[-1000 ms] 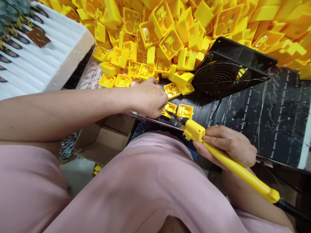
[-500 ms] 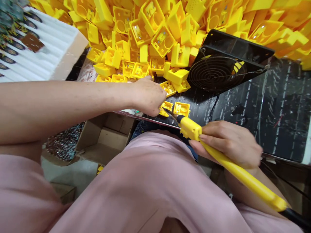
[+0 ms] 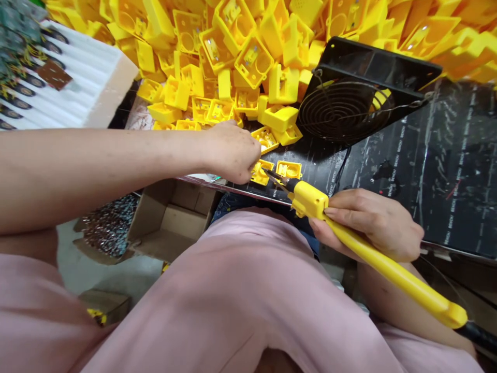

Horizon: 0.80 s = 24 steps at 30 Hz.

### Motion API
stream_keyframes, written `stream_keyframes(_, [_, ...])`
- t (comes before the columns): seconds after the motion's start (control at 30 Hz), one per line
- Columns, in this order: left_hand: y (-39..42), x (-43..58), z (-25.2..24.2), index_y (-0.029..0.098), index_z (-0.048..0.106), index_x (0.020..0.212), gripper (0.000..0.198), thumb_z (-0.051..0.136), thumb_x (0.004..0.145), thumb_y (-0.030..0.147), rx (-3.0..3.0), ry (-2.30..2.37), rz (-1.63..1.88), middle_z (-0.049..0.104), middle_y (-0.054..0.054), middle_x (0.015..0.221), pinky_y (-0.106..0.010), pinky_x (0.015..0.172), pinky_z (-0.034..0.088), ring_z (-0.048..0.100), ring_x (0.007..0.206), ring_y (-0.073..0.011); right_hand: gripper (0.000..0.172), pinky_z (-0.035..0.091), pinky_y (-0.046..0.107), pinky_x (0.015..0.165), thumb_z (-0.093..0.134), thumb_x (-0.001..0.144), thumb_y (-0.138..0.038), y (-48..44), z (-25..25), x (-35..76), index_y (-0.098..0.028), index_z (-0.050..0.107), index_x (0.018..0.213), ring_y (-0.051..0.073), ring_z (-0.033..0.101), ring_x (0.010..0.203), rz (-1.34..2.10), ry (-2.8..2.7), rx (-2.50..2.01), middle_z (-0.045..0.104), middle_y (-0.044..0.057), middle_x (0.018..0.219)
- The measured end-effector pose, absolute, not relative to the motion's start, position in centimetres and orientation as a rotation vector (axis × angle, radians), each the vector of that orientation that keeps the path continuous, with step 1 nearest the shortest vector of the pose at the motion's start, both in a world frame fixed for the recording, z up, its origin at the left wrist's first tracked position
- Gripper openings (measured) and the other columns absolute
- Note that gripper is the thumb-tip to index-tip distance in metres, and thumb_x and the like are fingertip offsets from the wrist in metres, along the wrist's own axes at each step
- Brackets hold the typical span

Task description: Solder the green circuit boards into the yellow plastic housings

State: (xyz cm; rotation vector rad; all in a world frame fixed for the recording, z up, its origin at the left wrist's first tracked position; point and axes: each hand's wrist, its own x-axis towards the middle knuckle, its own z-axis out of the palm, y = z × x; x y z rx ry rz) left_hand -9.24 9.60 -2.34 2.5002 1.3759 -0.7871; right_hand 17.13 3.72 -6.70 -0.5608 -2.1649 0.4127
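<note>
My left hand [image 3: 231, 151] is closed over a small yellow plastic housing [image 3: 261, 173] at the near edge of the black bench mat [image 3: 446, 171], pinning it there. My right hand [image 3: 373, 224] grips a long yellow soldering iron [image 3: 373, 259]; its dark tip touches the inside of that housing. A second open yellow housing [image 3: 288, 169] lies just to the right of the first, and a third [image 3: 265, 139] sits a little farther back.
A big heap of yellow housings [image 3: 248, 52] fills the back. A black fan [image 3: 349, 103] leans against it. A white foam tray [image 3: 58, 98] with circuit boards is at far left. A cardboard box [image 3: 166, 217] with small metal parts beside it stands below the bench edge.
Both hands stay in place on the housing and the iron; the view has drifted slightly, so everything sits a little higher and more to the left in the frame.
</note>
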Motion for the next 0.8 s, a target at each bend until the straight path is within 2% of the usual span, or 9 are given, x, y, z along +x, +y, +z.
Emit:
stream_keyframes(0.1, [9.6, -8.9, -2.0, 0.019, 0.078, 0.082, 0.022, 0.057, 0.08, 0.024, 2.443, 1.415, -0.817, 0.07, -0.004, 0.074, -0.034, 0.084, 0.044, 0.066, 0.076, -0.022, 0.026, 0.061, 0.023, 0.064, 0.081, 0.089, -0.016, 3.9, -7.1, 17.0, -0.019, 0.064, 0.109, 0.012, 0.073, 0.068, 0.351, -2.136, -0.579, 0.075, 0.0, 0.077])
stream_keyframes(0.23, [9.0, -8.8, -1.2, 0.018, 0.075, 0.079, 0.021, 0.055, 0.086, 0.023, 2.513, 1.378, -0.881, 0.071, -0.005, 0.074, -0.036, 0.088, 0.045, 0.067, 0.081, -0.0225, 0.032, 0.063, 0.022, 0.061, 0.079, 0.091, -0.02, 3.8, -7.4, 17.1, -0.018, 0.066, 0.12, 0.013, 0.074, 0.065, 0.201, -2.155, -0.665, 0.081, 0.002, 0.087])
stream_keyframes(0.33, [7.9, -9.5, -0.8, 0.018, 0.07, 0.074, 0.027, 0.049, 0.092, 0.014, 2.691, 1.277, -0.908, 0.074, -0.007, 0.082, -0.043, 0.1, 0.046, 0.068, 0.091, -0.0247, 0.034, 0.063, 0.023, 0.061, 0.078, 0.091, -0.02, 3.6, -7.7, 17.3, -0.019, 0.066, 0.122, 0.013, 0.075, 0.067, 0.186, -2.135, -0.672, 0.082, 0.002, 0.091])
stream_keyframes(0.4, [7.0, -10.6, -1.3, 0.019, 0.069, 0.075, 0.034, 0.043, 0.097, 0.013, 2.79, 1.27, -0.788, 0.075, -0.007, 0.084, -0.049, 0.109, 0.043, 0.068, 0.095, -0.0255, 0.036, 0.064, 0.024, 0.062, 0.079, 0.09, -0.019, 3.6, -7.8, 17.4, -0.019, 0.066, 0.123, 0.015, 0.076, 0.069, 0.209, -2.116, -0.68, 0.082, 0.002, 0.092])
stream_keyframes(0.47, [6.1, -11.9, -2.5, 0.021, 0.07, 0.077, 0.039, 0.04, 0.102, 0.019, 2.844, 1.332, -0.535, 0.074, -0.005, 0.08, -0.053, 0.115, 0.04, 0.068, 0.094, -0.0247, 0.038, 0.064, 0.025, 0.062, 0.081, 0.088, -0.016, 3.6, -7.9, 17.3, -0.018, 0.067, 0.123, 0.016, 0.076, 0.07, 0.275, -2.095, -0.654, 0.082, 0.004, 0.09])
stream_keyframes(0.57, [5.1, -13.4, -4.8, 0.022, 0.073, 0.08, 0.04, 0.042, 0.105, 0.028, 2.847, 1.434, -0.147, 0.072, -0.002, 0.075, -0.056, 0.117, 0.04, 0.069, 0.094, -0.0246, 0.036, 0.064, 0.025, 0.059, 0.083, 0.084, -0.01, 3.7, -7.7, 16.9, -0.017, 0.068, 0.116, 0.017, 0.074, 0.065, 0.391, -2.081, -0.548, 0.078, 0.005, 0.079])
stream_keyframes(0.63, [4.6, -13.8, -5.9, 0.023, 0.074, 0.083, 0.039, 0.043, 0.106, 0.03, 2.82, 1.466, 0.03, 0.072, -0.001, 0.076, -0.059, 0.116, 0.04, 0.069, 0.096, -0.0253, 0.033, 0.063, 0.025, 0.058, 0.084, 0.084, -0.011, 3.6, -7.4, 16.7, -0.02, 0.066, 0.11, 0.016, 0.073, 0.064, 0.438, -2.108, -0.523, 0.075, 0.002, 0.075])
stream_keyframes(0.8, [4.3, -13.5, -6.4, 0.023, 0.075, 0.086, 0.032, 0.047, 0.101, 0.027, 2.704, 1.513, 0.125, 0.075, -0.004, 0.082, -0.062, 0.114, 0.041, 0.069, 0.098, -0.0259, 0.029, 0.062, 0.026, 0.058, 0.083, 0.085, -0.013, 3.1, -7.0, 16.2, -0.026, 0.062, 0.099, 0.015, 0.071, 0.066, 0.431, -2.197, -0.574, 0.073, -0.001, 0.078])
